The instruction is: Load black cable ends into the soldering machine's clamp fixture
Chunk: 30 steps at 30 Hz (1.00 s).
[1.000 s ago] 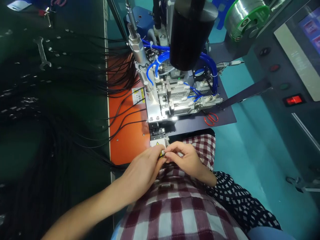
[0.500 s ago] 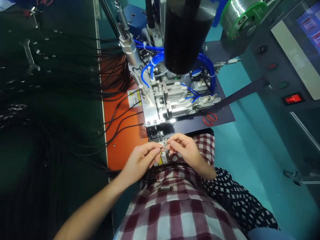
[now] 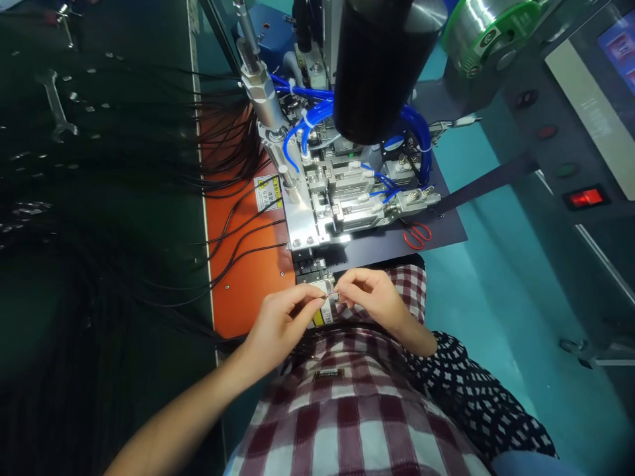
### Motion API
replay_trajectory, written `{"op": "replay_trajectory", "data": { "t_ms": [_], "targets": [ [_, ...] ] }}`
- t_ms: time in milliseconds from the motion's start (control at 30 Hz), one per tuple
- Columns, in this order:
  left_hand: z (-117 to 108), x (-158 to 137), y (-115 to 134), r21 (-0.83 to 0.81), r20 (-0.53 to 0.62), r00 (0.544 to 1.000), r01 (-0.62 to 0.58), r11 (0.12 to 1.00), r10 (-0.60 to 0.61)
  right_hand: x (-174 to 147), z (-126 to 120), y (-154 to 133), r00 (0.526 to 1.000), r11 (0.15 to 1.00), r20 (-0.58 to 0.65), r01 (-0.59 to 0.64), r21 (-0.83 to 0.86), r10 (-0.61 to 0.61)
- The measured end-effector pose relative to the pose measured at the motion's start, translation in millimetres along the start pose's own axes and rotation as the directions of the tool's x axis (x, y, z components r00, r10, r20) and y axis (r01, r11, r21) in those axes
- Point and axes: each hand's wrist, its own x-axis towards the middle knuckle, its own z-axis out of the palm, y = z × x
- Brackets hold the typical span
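Note:
My left hand [image 3: 290, 317] is closed in a pinch, thumb against forefinger, at the front end of the machine. Close by on the right, my right hand [image 3: 373, 297] pinches too, its fingertips a small gap away from the left ones. Between the two sets of fingertips runs a thin wire [image 3: 331, 295], too small to show its end clearly. Beneath the fingers lies a label with a yellow mark [image 3: 321, 316]. The machine's metal track [image 3: 312, 268] is just beyond the hands.
Black cables [image 3: 238, 254] cross the orange plate [image 3: 248, 301] into the machine [image 3: 342, 192]. Red-handled scissors [image 3: 417, 235] lie on the dark base plate. A black cylinder [image 3: 381, 73] hangs overhead. A wrench [image 3: 59, 106] rests on the dark table at left; a solder spool [image 3: 491, 33] stands behind.
My hands have drawn slightly apart at the fingertips, the right one shifting a little to the right. Both still pinch, and the view has shifted slightly.

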Motion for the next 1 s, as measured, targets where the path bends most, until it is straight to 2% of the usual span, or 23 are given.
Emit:
{"op": "replay_trajectory", "data": {
  "t_ms": [67,133,233,367,433,467,500,567,633,667,733,800,900,1000],
  "targets": [
    [2,-1,-1,0.077,-0.027,0.999,-0.026,0.997,0.028,-3,-2,-4,0.996,0.984,-0.037,0.080,-0.159,-0.087],
    [3,-3,-1,0.134,-0.053,0.998,-0.036,0.990,0.043,-7,-1,-7,0.970,0.913,-0.054,0.204,-0.354,-0.237],
    [4,-4,-1,0.141,-0.084,0.996,-0.005,0.990,0.017,-15,2,-8,0.902,0.718,0.014,0.352,-0.601,-0.431],
    [4,-3,-2,0.038,-0.101,0.993,0.060,0.998,-0.056,-24,8,2,0.805,0.394,0.166,0.445,-0.804,-0.570],
    [3,-1,-3,-0.035,-0.098,0.991,0.090,0.995,-0.093,-25,9,7,0.766,0.292,0.208,0.460,-0.838,-0.608],
    [3,-1,-3,-0.064,-0.096,0.989,0.103,0.993,-0.108,-24,8,8,0.763,0.306,0.192,0.457,-0.835,-0.617],
    [3,-1,-3,-0.083,-0.093,0.988,0.112,0.990,-0.119,-23,8,8,0.777,0.374,0.140,0.442,-0.815,-0.614],
    [3,0,-3,-0.091,-0.086,0.988,0.119,0.989,-0.127,-18,7,6,0.849,0.626,-0.033,0.362,-0.691,-0.528],
    [3,-1,-4,-0.077,-0.076,0.990,0.117,0.990,-0.123,-12,7,3,0.937,0.881,-0.160,0.219,-0.420,-0.309],
    [3,-1,-4,-0.071,-0.072,0.990,0.112,0.991,-0.117,-9,8,3,0.969,0.955,-0.163,0.139,-0.262,-0.185],
    [4,-2,-4,-0.068,-0.066,0.992,0.101,0.993,-0.105,-4,11,4,0.996,1.000,-0.094,0.002,0.007,-0.002],
    [4,-2,-4,-0.070,-0.057,0.995,0.082,0.994,-0.086,0,14,7,0.996,0.983,-0.035,-0.069,0.172,0.077],
    [2,-2,-2,-0.088,-0.033,0.998,0.056,0.994,-0.059,3,17,13,0.993,0.949,0.019,-0.117,0.294,0.117],
    [1,-1,-1,-0.125,-0.013,0.998,0.059,0.990,-0.061,3,18,17,0.995,0.948,0.039,-0.100,0.302,0.093]
  ]
}}
